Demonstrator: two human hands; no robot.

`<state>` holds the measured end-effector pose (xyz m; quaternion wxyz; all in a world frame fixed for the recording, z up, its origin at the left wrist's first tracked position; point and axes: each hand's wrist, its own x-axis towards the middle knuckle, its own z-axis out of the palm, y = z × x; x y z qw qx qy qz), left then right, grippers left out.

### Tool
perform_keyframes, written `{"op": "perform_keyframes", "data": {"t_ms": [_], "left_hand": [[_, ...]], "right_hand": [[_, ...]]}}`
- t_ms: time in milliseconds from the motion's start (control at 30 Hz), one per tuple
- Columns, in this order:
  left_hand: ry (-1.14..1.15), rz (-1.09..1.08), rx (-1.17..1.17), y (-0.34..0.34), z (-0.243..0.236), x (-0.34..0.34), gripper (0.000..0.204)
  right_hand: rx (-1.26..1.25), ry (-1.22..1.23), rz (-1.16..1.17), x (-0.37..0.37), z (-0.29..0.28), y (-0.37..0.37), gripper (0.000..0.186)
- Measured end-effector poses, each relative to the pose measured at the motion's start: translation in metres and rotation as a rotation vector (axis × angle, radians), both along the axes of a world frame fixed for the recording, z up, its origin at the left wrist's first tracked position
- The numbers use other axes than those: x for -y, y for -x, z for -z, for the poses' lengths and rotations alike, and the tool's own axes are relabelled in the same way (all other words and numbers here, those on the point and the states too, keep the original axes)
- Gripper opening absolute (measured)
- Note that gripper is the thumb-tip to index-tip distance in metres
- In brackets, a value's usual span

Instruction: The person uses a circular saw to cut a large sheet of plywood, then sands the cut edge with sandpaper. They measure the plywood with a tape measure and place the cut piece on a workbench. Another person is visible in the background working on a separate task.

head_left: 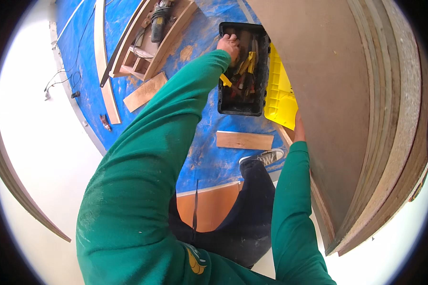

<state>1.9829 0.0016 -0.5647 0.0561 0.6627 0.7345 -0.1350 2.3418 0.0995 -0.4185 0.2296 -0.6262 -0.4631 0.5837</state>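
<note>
My left hand [229, 46] reaches into the upper left part of an open black toolbox [240, 109], its fingers curled; what they hold is hidden. Inside lie yellow-handled tools [249, 64] and darker tools. The toolbox's yellow lid [277, 80] is folded open to the right. My right hand [299, 128] is by the lid's lower corner, against the edge of a large brown board [318, 71], its fingertips mostly hidden.
Stacked sheets [390, 118] line the right. A blue dusty sheet [190, 156] covers the floor, with loose planks [245, 140], a wooden frame [154, 66] holding a power tool [159, 26], and cables [62, 80]. My shoe [268, 156] is below the toolbox.
</note>
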Motion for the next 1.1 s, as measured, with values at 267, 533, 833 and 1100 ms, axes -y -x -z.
{"op": "perform_keyframes", "data": {"t_ms": [267,533,833,1100], "left_hand": [[0.127,-0.34,0.121,-0.019,0.024,-0.034,0.052],[0.119,-0.83,0.248,-0.027,0.039,-0.085,0.05],[-0.022,-0.874,0.278,0.006,0.015,-0.072,0.048],[-0.587,-0.943,0.794,-0.01,-0.121,-0.021,0.048]], "right_hand": [[-0.003,0.011,0.008,-0.003,0.013,0.003,0.048],[-0.037,0.027,0.037,0.014,0.022,-0.004,0.049],[-0.046,0.048,0.051,0.03,0.029,-0.017,0.049],[0.094,0.028,-0.114,0.07,0.017,-0.022,0.05]]}}
